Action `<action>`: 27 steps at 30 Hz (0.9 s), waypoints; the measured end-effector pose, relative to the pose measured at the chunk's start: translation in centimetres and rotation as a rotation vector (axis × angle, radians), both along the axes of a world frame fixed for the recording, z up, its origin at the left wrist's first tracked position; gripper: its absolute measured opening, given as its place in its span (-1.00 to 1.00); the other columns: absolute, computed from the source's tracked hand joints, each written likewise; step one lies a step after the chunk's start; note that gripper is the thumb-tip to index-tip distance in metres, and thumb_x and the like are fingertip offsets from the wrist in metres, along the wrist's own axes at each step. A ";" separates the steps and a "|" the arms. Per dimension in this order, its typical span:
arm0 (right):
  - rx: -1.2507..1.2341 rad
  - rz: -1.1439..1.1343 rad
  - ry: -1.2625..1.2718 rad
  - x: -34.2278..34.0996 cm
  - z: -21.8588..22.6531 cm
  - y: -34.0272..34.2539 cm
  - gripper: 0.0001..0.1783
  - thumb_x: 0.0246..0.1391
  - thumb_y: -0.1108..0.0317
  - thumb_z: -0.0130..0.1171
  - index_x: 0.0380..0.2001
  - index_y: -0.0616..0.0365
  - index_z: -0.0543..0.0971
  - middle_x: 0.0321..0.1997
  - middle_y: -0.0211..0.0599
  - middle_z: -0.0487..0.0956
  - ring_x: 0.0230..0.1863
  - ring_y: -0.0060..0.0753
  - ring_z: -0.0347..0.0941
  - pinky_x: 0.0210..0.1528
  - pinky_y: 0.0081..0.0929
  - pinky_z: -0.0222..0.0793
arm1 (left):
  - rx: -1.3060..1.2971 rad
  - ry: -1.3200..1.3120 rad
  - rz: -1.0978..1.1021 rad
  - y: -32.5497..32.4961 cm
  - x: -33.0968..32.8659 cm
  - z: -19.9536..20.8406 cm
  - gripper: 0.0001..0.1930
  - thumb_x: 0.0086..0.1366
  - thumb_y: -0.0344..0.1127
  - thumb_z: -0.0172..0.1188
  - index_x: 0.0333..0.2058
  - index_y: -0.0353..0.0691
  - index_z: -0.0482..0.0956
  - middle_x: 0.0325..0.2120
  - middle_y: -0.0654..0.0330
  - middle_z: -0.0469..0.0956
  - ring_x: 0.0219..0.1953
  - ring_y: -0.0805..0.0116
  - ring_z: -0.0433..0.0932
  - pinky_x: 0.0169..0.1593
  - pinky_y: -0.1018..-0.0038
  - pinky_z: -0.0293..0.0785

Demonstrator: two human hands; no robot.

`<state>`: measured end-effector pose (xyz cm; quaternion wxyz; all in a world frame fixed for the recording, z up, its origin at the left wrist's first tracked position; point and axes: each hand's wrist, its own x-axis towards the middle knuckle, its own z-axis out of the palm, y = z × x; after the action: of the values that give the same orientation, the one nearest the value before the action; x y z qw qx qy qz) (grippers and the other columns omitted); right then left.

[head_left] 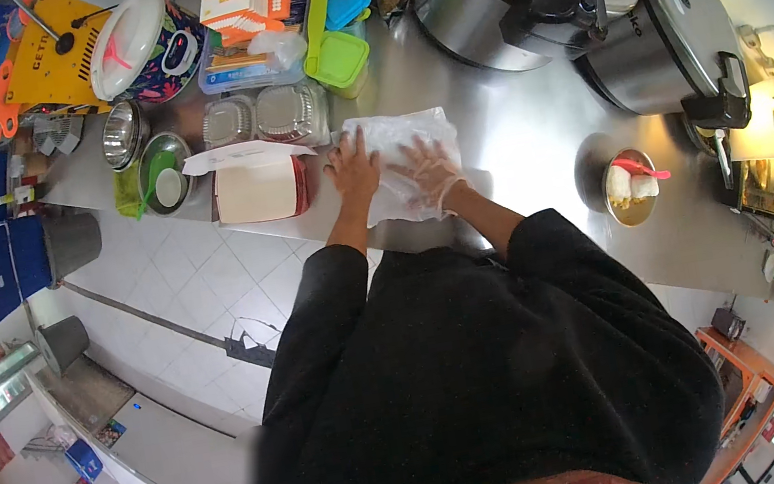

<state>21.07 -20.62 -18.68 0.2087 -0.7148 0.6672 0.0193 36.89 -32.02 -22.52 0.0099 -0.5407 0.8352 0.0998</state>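
A whitish, see-through plastic sheet or bag (429, 121) lies crumpled on the steel counter in front of me. My left hand (353, 168), bare, rests on its left edge with fingers stretched forward. Spread over the middle and right of the plastic is my right hand (429, 174), which seems to wear a thin clear glove gathered at the wrist. Neither hand grips anything that I can make out. Just left of my left hand stands an open box with a cream inside and red sides (256, 192), a white paper (242, 157) at its back edge.
Clear plastic containers (286, 114) and a lime-green tub (340, 59) stand behind. Large steel cookers (477, 10) occupy the back right. A bowl of rice with a pink spoon (630, 193) sits right. Steel bowls (125, 133) and a patterned pot (167, 69) are at left.
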 end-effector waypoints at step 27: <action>-0.322 -1.178 -0.475 -8.2 -9.9 1.1 -0.58 0.04 0.07 0.12 -0.09 0.08 0.58 0.06 -0.07 0.52 0.10 -0.01 0.41 0.17 -0.21 0.29 | -0.014 0.443 -0.128 6.6 12.1 0.1 -0.60 0.19 -0.19 0.21 -0.01 -0.16 0.45 0.08 0.07 0.36 0.16 0.05 0.28 0.19 0.04 0.12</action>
<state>12.91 -19.50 -28.56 0.2165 -0.2369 0.8773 -0.3569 48.98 -25.45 -22.46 -0.1712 -0.4513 0.8504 0.2096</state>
